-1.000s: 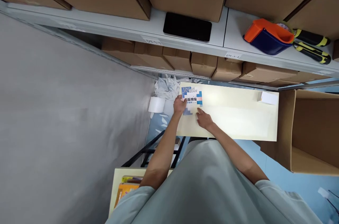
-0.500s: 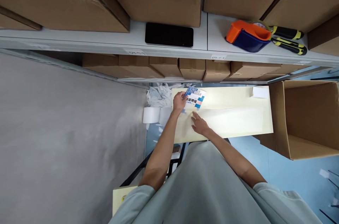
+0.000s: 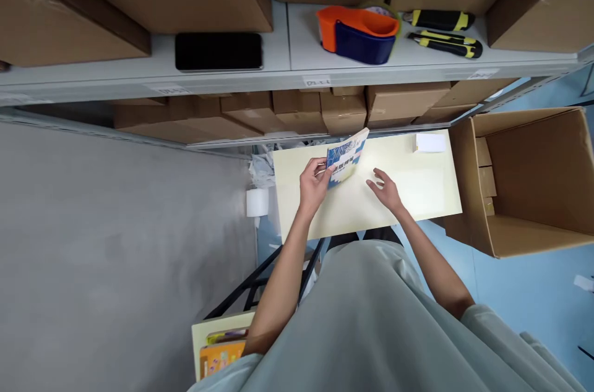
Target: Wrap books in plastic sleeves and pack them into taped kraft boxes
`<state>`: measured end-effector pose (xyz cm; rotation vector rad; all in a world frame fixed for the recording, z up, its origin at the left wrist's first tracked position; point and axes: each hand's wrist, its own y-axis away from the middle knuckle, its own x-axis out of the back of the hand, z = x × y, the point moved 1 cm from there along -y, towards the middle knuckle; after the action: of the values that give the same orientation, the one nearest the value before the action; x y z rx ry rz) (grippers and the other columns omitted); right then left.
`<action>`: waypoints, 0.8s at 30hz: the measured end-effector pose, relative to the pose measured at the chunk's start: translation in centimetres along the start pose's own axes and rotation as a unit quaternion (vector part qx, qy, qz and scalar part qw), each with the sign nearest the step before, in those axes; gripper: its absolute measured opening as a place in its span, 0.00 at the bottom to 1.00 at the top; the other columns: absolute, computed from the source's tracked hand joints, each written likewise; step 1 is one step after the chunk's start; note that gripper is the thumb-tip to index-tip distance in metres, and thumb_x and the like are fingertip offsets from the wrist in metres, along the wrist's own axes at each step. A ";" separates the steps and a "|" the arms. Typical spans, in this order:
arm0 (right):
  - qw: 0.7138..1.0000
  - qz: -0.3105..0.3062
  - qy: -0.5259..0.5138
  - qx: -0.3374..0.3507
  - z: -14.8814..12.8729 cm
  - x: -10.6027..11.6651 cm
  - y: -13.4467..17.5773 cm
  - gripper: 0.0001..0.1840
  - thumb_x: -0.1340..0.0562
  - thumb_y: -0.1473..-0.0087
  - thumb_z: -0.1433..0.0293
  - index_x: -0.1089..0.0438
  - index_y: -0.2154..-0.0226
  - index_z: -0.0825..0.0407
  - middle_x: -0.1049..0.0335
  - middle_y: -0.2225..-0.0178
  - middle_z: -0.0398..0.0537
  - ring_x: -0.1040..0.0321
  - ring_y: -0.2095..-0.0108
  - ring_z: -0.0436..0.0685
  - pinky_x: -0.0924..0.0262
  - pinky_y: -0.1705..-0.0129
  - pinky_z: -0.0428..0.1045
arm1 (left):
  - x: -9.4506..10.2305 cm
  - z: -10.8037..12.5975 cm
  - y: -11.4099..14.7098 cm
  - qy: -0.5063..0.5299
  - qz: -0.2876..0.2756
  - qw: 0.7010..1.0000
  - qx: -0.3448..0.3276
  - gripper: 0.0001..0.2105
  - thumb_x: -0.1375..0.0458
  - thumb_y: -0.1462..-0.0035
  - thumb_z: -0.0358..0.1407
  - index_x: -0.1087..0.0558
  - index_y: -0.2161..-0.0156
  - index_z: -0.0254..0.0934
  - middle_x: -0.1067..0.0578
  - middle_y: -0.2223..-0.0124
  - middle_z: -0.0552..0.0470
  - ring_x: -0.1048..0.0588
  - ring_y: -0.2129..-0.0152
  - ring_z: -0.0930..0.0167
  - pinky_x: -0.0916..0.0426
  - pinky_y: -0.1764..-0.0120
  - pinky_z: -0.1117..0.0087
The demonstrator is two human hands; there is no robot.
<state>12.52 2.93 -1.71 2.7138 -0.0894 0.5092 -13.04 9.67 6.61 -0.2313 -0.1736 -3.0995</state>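
My left hand (image 3: 314, 185) grips a blue-and-white book (image 3: 346, 160) by its left edge, thumb on the front cover. The book is tilted up above the pale yellow tabletop (image 3: 297, 213), its cover towards me. To the right of the book, my right hand (image 3: 385, 190) hovers over the tabletop with its fingers apart and nothing in them. A small white box or stack of slips (image 3: 430, 143) lies near the far right corner of the tabletop.
A large open cardboard box (image 3: 482, 213) stands right of the table. Above, a shelf holds cartons, a phone (image 3: 219, 51), an orange-and-blue tape dispenser (image 3: 359, 33) and two cutters (image 3: 445, 36). A white roll (image 3: 257, 202) sits at the left. Books (image 3: 223, 358) lie behind my left arm.
My left hand has raised and tilted the book off the tabletop. My right hand has come up from the tabletop and moved right, its fingers spreading. The view has shifted to the right.
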 end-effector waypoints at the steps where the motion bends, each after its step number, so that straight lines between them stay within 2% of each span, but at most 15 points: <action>1: 1.000 0.005 -0.022 0.005 -0.2 1.6 -0.3 0.42 0.32 0.42 0.43 0.32 0.33 0.47 0.31 0.32 0.60 0.31 0.33 0.71 0.28 0.36 0.65 | -1.1 0.2 0.7 0.017 -0.007 1.000 0.023 0.19 0.32 0.40 0.52 0.23 0.55 0.39 0.19 0.53 0.47 0.18 0.58 0.65 0.22 0.54 0.65; 3: 0.998 0.001 -0.067 0.014 -0.3 4.3 -0.8 0.44 0.30 0.44 0.43 0.34 0.33 0.47 0.30 0.32 0.59 0.31 0.33 0.70 0.30 0.35 0.64 | -3.5 0.3 2.1 0.045 -0.028 0.996 0.068 0.22 0.30 0.43 0.54 0.23 0.55 0.39 0.17 0.57 0.48 0.18 0.62 0.65 0.22 0.56 0.64; 5: 0.993 -0.027 -0.111 0.019 0.2 6.8 -1.2 0.43 0.29 0.45 0.44 0.32 0.35 0.48 0.23 0.39 0.59 0.26 0.38 0.68 0.30 0.35 0.64 | -6.3 -0.2 3.5 0.069 -0.048 0.991 0.105 0.24 0.29 0.45 0.55 0.22 0.54 0.38 0.17 0.61 0.49 0.19 0.65 0.66 0.22 0.57 0.65; 7: 0.989 -0.059 -0.137 0.014 1.3 8.9 -1.3 0.38 0.28 0.46 0.45 0.27 0.41 0.50 0.17 0.49 0.57 0.21 0.46 0.67 0.28 0.39 0.63 | -9.3 -1.1 4.8 0.086 -0.054 0.985 0.140 0.24 0.28 0.47 0.54 0.21 0.54 0.38 0.18 0.65 0.50 0.20 0.67 0.67 0.23 0.59 0.65; 9: 0.987 -0.068 -0.142 -0.001 3.0 11.0 -0.9 0.31 0.29 0.45 0.45 0.24 0.49 0.51 0.16 0.54 0.56 0.19 0.51 0.67 0.25 0.43 0.62 | -12.5 -2.4 6.0 0.090 -0.041 0.979 0.178 0.24 0.27 0.49 0.53 0.21 0.55 0.37 0.19 0.67 0.52 0.22 0.70 0.69 0.24 0.60 0.65; 11: 0.990 -0.055 -0.132 -0.020 5.2 13.1 0.0 0.27 0.30 0.45 0.47 0.23 0.54 0.50 0.16 0.54 0.55 0.19 0.51 0.66 0.24 0.44 0.60 | -15.7 -3.8 7.0 0.086 -0.022 0.972 0.217 0.23 0.27 0.50 0.51 0.21 0.56 0.37 0.20 0.68 0.52 0.23 0.71 0.69 0.24 0.61 0.65; 13: 0.991 -0.037 -0.119 -0.044 7.5 15.3 1.0 0.25 0.31 0.45 0.48 0.23 0.54 0.50 0.16 0.53 0.55 0.19 0.50 0.66 0.24 0.45 0.59 | -18.9 -5.2 7.9 0.082 -0.018 0.964 0.252 0.21 0.28 0.50 0.48 0.20 0.56 0.36 0.18 0.64 0.49 0.22 0.69 0.68 0.24 0.61 0.64; 18: 0.986 0.042 -0.078 -0.138 12.7 20.3 2.2 0.24 0.32 0.45 0.55 0.23 0.52 0.53 0.16 0.55 0.56 0.18 0.57 0.65 0.23 0.52 0.58 | -26.2 -7.9 9.4 0.074 -0.078 0.948 0.299 0.19 0.31 0.48 0.39 0.19 0.51 0.36 0.17 0.50 0.42 0.18 0.62 0.63 0.21 0.56 0.60; 21: 0.982 0.084 -0.043 -0.164 14.7 22.3 1.7 0.21 0.33 0.45 0.59 0.22 0.52 0.54 0.16 0.56 0.56 0.18 0.57 0.66 0.23 0.53 0.58 | -29.5 -9.0 9.5 0.048 -0.099 0.945 0.308 0.18 0.33 0.45 0.36 0.19 0.48 0.36 0.17 0.50 0.42 0.17 0.61 0.62 0.20 0.54 0.56; 24: 0.980 0.090 -0.030 -0.176 15.9 22.9 0.7 0.21 0.33 0.44 0.60 0.22 0.51 0.54 0.16 0.55 0.56 0.18 0.57 0.66 0.23 0.54 0.57 | -31.5 -9.8 9.0 0.005 -0.087 0.944 0.319 0.18 0.34 0.43 0.35 0.20 0.46 0.36 0.16 0.53 0.43 0.17 0.60 0.61 0.20 0.53 0.57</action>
<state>39.13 -3.50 -6.87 2.3839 -0.4060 0.4169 16.95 0.22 -6.75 -0.1793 -1.2221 -2.9945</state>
